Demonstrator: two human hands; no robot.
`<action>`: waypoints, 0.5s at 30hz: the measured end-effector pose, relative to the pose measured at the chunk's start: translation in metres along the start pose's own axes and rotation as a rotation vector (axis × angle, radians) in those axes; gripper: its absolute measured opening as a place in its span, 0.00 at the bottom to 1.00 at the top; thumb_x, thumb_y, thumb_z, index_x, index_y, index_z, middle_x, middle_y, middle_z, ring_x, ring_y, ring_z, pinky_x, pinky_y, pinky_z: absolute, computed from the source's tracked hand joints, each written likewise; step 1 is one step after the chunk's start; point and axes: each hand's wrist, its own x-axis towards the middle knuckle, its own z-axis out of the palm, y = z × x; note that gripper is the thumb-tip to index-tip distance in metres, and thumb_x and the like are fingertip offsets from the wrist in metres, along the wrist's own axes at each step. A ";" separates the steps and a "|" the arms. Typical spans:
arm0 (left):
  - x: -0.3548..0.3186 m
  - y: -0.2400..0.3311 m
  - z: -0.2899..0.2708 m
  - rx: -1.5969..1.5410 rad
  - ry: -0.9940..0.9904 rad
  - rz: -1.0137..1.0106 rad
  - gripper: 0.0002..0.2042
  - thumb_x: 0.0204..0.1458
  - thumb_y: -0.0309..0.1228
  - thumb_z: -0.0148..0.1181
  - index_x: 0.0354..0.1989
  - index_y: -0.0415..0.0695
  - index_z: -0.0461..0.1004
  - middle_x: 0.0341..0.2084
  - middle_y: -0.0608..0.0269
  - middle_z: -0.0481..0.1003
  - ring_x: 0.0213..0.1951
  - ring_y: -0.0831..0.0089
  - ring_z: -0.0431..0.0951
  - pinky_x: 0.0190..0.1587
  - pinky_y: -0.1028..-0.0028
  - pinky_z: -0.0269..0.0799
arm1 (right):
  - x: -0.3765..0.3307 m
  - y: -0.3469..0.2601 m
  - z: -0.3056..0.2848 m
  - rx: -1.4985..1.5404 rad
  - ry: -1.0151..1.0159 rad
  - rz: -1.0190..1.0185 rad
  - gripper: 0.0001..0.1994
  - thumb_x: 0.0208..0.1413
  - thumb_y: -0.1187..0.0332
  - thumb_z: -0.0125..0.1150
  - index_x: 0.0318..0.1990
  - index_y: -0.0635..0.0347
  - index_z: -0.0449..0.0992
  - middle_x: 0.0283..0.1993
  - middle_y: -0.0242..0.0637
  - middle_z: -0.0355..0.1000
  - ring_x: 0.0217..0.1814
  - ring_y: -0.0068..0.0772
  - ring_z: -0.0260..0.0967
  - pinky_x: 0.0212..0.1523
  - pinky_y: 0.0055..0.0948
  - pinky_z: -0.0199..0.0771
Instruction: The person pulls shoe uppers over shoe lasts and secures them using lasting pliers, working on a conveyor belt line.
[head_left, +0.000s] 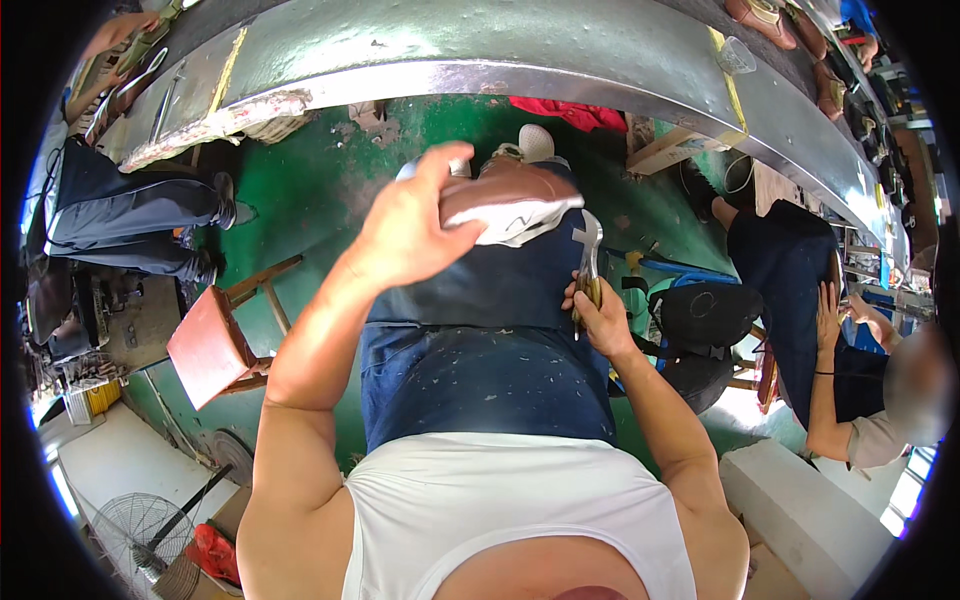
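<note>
My left hand [405,225] is at the left end of a brown shoe upper [525,186] with a white lining, above my lap. Its thumb lies along the near side and the fingers curve over the far side, somewhat blurred. On the right, my right hand [604,318] is closed round the handles of metal pincers [589,240], whose head points up and away from me. The pincers' head is close to the right end of the shoe upper, apart from it. Dark blue cloth [480,380] covers my lap.
A long metal-topped bench [480,45] curves across the far side. A stool with a reddish seat [212,345] stands left, a dark bag [705,315] right. A seated person [790,270] is on the right, another person's legs [135,225] on the left. A fan [140,535] stands behind left.
</note>
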 end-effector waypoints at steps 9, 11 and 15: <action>0.097 -0.036 0.081 -0.435 -0.142 -0.364 0.24 0.58 0.50 0.63 0.47 0.37 0.77 0.37 0.60 0.80 0.38 0.74 0.79 0.43 0.70 0.77 | -0.007 -0.047 -0.016 -0.301 0.008 0.066 0.15 0.64 0.67 0.53 0.53 0.68 0.71 0.37 0.38 0.75 0.34 0.26 0.74 0.38 0.28 0.73; 0.083 -0.092 0.130 -0.706 -0.181 -0.584 0.33 0.61 0.59 0.53 0.52 0.36 0.76 0.44 0.54 0.80 0.41 0.70 0.80 0.46 0.67 0.77 | -0.002 -0.074 -0.018 -0.600 -0.178 0.094 0.18 0.62 0.68 0.56 0.56 0.68 0.70 0.41 0.47 0.75 0.40 0.40 0.76 0.44 0.35 0.75; 0.032 -0.099 0.163 -1.066 -0.190 -0.814 0.24 0.70 0.49 0.40 0.56 0.42 0.74 0.47 0.58 0.78 0.47 0.69 0.78 0.53 0.66 0.73 | 0.007 -0.091 -0.021 -0.834 -0.270 -0.013 0.26 0.59 0.67 0.59 0.63 0.70 0.65 0.54 0.58 0.72 0.57 0.61 0.69 0.58 0.46 0.68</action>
